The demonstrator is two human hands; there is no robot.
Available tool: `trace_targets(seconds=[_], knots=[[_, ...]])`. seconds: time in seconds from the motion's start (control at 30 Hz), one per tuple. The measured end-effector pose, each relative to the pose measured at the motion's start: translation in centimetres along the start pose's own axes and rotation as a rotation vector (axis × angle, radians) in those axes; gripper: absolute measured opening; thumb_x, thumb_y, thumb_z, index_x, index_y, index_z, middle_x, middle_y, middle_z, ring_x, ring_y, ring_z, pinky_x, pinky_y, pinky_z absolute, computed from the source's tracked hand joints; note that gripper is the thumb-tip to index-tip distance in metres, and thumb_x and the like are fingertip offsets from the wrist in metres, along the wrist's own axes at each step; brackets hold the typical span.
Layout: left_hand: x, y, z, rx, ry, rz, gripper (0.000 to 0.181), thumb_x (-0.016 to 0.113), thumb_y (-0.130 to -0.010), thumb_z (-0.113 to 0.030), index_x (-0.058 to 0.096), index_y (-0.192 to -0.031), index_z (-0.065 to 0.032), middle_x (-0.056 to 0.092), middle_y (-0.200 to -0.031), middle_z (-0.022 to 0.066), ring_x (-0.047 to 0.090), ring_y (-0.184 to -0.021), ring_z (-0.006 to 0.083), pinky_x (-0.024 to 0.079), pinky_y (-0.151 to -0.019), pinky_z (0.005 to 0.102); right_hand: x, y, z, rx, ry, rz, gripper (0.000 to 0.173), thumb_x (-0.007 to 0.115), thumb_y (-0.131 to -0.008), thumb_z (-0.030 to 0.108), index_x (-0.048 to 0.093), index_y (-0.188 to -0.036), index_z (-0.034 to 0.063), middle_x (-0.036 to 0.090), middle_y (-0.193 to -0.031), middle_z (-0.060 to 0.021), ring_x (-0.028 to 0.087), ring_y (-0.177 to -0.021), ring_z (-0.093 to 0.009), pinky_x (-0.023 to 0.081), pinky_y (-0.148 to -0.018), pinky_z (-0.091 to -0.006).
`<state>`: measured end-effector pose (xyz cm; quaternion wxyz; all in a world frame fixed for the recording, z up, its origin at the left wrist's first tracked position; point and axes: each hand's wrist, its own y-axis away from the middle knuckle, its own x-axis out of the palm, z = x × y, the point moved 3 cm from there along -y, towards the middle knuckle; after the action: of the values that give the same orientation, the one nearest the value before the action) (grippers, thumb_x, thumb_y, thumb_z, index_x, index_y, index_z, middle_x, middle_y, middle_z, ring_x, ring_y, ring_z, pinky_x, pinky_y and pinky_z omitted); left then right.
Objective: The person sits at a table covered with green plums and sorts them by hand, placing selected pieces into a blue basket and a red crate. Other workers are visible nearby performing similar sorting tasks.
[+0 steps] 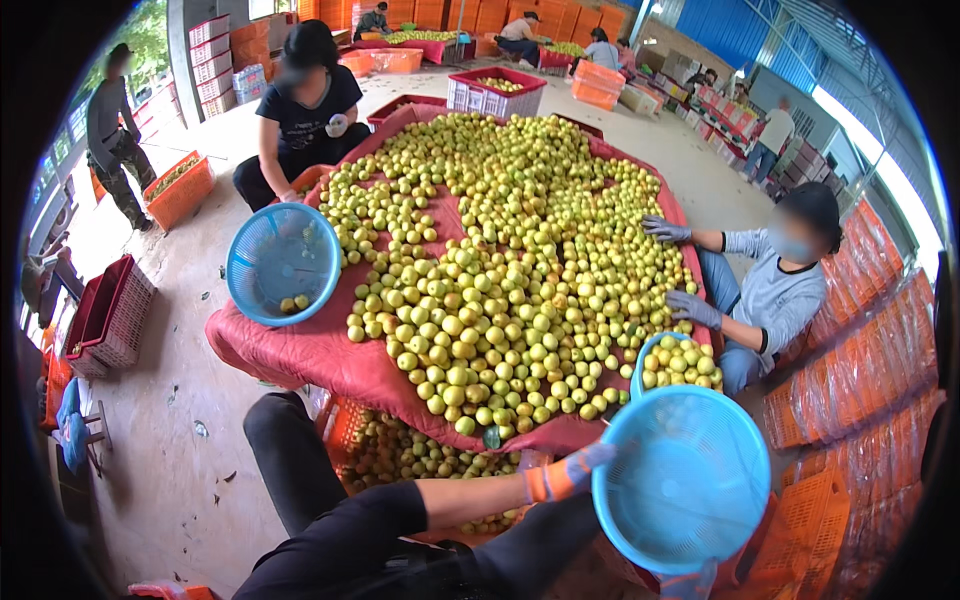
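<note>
An empty blue plastic colander basket is held between my two hands at the lower right. My left hand, in an orange and grey glove, grips its left rim. My right hand, gloved too and partly cut off by the picture's edge, is at its near rim. Before me a red padded cloth bears a wide heap of green-yellow fruit, perhaps jujubes. Just beyond my basket stands a smaller blue basket full of fruit. Below the cloth's near edge, an orange crate holds more fruit.
Another blue basket with a few fruits sits at the cloth's left corner. A co-worker's grey-gloved hands rest on the heap's right side; another co-worker sits at the back left. Stacked orange crates stand at the right.
</note>
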<state>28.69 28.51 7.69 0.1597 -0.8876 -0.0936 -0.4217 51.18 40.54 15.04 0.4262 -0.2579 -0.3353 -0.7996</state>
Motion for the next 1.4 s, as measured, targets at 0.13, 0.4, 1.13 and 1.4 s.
trace_targets(seconds=[0.13, 0.4, 1.13, 1.4], knots=[[-1.6, 8.2, -8.5, 0.056, -0.027, -0.225, 0.07, 0.044, -0.091, -0.052, 0.026, -0.14, -0.0062, 0.042, -0.134, 0.0173, 0.047, -0.12, 0.028, 0.039, -0.1, 0.0431, 9.1, -3.6, -3.9, 0.125, 0.045, 0.155, 0.068, 0.051, -0.08, 0.024, 0.023, -0.14, 0.0048, 0.032, -0.139, -0.0195, 0.034, -0.126, -0.04, 0.039, -0.094, -0.0582], [-6.9, 21.3, -22.4, 0.193, -0.253, -0.764, 0.071, 0.039, -0.087, -0.063, 0.018, -0.145, -0.0282, 0.027, -0.146, 0.0058, 0.042, -0.121, 0.0336, 0.031, -0.098, 0.057, 23.2, -18.5, -14.0, 0.455, 0.182, 0.265, 0.066, 0.047, -0.077, 0.018, 0.025, -0.138, 0.0053, 0.034, -0.138, -0.0204, 0.037, -0.124, -0.043, 0.035, -0.093, -0.0681], [-18.6, 27.5, -28.5, 0.397, 0.266, -1.31, 0.051, 0.046, -0.089, -0.034, 0.039, -0.134, -0.0123, 0.035, -0.14, 0.0068, 0.041, -0.12, 0.0246, 0.035, -0.098, 0.0398, 34.0, -31.4, -34.8, -0.836, 2.387, 0.734, 0.059, 0.058, -0.077, 0.051, 0.049, -0.129, 0.0249, 0.041, -0.138, -0.0066, 0.036, -0.127, -0.032, 0.026, -0.103, -0.0499], [-23.5, 26.8, -29.8, 0.416, 0.053, -1.379, 0.065, 0.049, -0.087, -0.041, 0.026, -0.143, -0.0174, 0.01, -0.153, 0.0063, 0.011, -0.14, 0.0261, 0.009, -0.111, 0.0415, 30.8, -30.4, -31.3, -1.007, 2.265, 0.79, 0.054, 0.059, -0.078, 0.043, 0.049, -0.128, 0.0266, 0.048, -0.131, -0.0034, 0.041, -0.12, -0.028, 0.028, -0.1, -0.0474]])
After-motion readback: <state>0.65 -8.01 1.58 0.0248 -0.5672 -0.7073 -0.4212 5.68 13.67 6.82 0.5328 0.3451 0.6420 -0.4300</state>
